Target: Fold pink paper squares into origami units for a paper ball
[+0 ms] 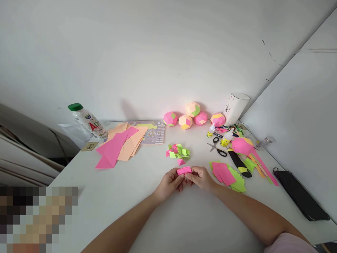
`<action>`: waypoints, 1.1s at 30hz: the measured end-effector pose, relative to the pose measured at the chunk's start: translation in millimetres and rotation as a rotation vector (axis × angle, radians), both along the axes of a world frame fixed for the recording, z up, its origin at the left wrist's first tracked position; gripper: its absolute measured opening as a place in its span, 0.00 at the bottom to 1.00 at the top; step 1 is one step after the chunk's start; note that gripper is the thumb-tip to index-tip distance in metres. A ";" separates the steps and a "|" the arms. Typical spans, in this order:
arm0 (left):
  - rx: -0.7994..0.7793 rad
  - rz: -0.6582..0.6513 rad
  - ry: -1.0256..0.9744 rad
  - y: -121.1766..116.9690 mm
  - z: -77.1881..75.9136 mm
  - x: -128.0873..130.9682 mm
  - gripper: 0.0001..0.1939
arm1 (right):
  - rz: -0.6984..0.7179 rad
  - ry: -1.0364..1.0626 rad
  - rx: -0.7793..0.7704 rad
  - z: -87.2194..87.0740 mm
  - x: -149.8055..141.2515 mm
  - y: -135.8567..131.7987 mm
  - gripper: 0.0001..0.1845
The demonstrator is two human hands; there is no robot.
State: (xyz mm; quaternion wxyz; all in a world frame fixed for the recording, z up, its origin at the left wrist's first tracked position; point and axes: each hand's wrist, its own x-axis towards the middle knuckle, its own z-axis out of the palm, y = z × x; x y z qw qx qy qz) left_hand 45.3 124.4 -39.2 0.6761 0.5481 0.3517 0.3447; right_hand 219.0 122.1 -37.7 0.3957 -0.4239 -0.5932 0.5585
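Note:
Between both hands, at the middle of the table, is a small folded piece of pink paper. My left hand pinches its left end, thumb on the near side. The right end is gripped by my right hand, also with the thumb in front. Just beyond lies a small pink folded paper piece. Behind that sits a cluster of green and pink folded paper units. Pink paper squares rest on green paper squares to the right of my right hand.
Paper balls stand along the wall. Scissors, a glue bottle, a utility knife and a black phone-like case lie on the right. Pink sheets and a tall bottle are on the left.

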 end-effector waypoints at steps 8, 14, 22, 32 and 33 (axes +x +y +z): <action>-0.048 0.014 -0.012 1.9 0.6 -0.7 0.16 | 0.002 0.038 -0.009 6.9 0.4 -1.6 0.11; -0.041 -0.017 0.099 2.1 3.4 -1.4 0.17 | 0.009 0.065 -0.018 0.0 3.1 2.8 0.13; -0.032 0.012 0.099 0.9 3.0 -0.6 0.16 | 0.013 0.048 -0.032 -7.1 3.6 3.6 0.13; -0.029 0.023 0.083 2.1 -1.7 0.3 0.16 | -0.013 0.006 -0.020 -2.6 2.5 1.2 0.12; -0.029 0.023 0.084 2.1 -1.6 0.5 0.16 | -0.010 0.012 -0.021 -1.9 2.1 1.1 0.12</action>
